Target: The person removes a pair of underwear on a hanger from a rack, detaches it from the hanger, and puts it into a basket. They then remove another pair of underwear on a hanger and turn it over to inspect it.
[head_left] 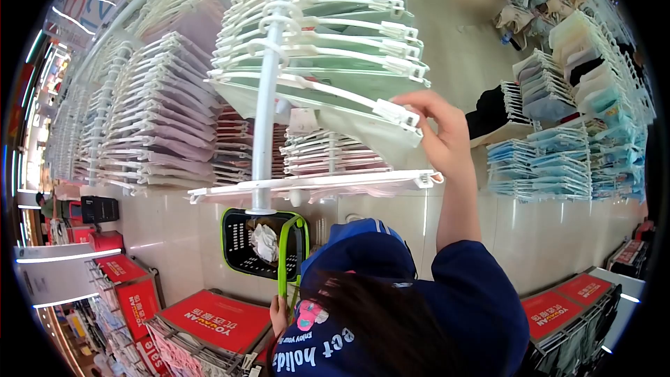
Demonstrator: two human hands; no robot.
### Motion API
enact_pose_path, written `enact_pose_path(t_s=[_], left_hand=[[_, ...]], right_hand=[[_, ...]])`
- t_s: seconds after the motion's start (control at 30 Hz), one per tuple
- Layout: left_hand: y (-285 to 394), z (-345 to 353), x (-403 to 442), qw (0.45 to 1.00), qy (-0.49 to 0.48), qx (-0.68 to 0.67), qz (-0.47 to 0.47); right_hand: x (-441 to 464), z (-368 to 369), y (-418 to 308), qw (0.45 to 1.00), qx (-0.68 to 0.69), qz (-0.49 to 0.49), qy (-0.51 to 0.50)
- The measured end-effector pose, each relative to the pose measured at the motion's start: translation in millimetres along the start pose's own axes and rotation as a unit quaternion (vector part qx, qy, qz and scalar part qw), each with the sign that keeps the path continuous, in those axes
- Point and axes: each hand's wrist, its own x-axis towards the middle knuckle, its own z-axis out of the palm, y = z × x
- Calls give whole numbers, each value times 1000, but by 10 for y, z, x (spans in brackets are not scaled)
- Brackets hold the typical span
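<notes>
My right hand (441,129) is raised to the rack, its fingers closed around the clip end of a white hanger (342,96). From that hanger hangs a pale green garment (370,129), tilted away from the others behind it. In front, a separate white hanger (314,185) with a pale pink garment sits at the tip of the metal rail (267,98). Low in view, my left hand (279,315) grips the green handle (283,258) of a black shopping basket (241,248); part of this hand is hidden by my clothing. A crumpled white item (265,242) lies inside the basket.
Lilac garments (160,112) hang in a dense row at left. Light blue garments (537,160) fill racks at right. Red-topped display stands (213,318) are at lower left, and another red-topped stand (569,304) is at lower right. Tiled floor (174,227) runs between them.
</notes>
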Motion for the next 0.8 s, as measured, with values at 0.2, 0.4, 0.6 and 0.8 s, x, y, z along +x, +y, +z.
enact_pose_path(t_s=[0.2,0.4,0.6,0.8], left_hand=[[-187,-419,95,987,93,117,60],[-208,-996,409,924,238,254,160],[-240,-1681,1109,838,322,402,180],[-276,-2304,1809,836,287,466,49]], right_hand=[[20,75,-52,990,30,4,140],[8,119,-98,988,-51,18,145],[44,82,-218,979,-177,16,96],[148,-7,-96,973,-232,0,10]])
